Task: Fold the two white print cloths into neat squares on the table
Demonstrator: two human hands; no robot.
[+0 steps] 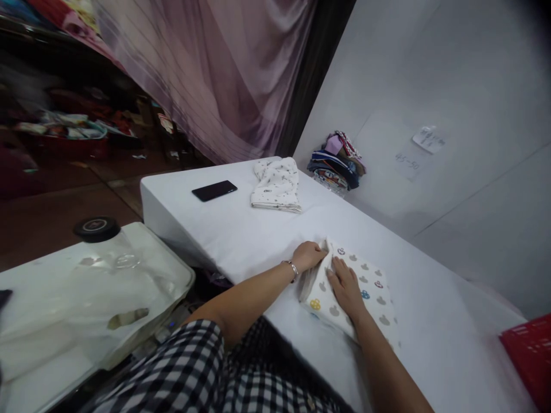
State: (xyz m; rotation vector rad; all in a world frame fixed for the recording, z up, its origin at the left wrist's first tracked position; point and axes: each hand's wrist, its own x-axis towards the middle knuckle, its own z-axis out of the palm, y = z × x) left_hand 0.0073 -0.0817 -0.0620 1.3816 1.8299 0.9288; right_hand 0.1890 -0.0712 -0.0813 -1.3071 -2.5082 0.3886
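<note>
A folded white cloth [370, 298] printed with grey, yellow and blue mushroom-like shapes lies on the white-covered table [241, 244] in front of me. My left hand [307, 256] has its fingers closed on the cloth's far left edge, which stands up a little in a fold. Beside it, my right hand [348, 289] rests on top of the cloth with its fingers stretched out. Farther back on the table sits a second folded white cloth [275, 186] with a small dark print, its top part crumpled.
A black phone [214, 190] lies near the table's far left. On the left, a pale bin-like surface [55, 287] carries a black round lid [97, 228]. Folded clothes [336, 160] are piled against the grey wall [430, 86]. A red crate [529, 355] stands at right.
</note>
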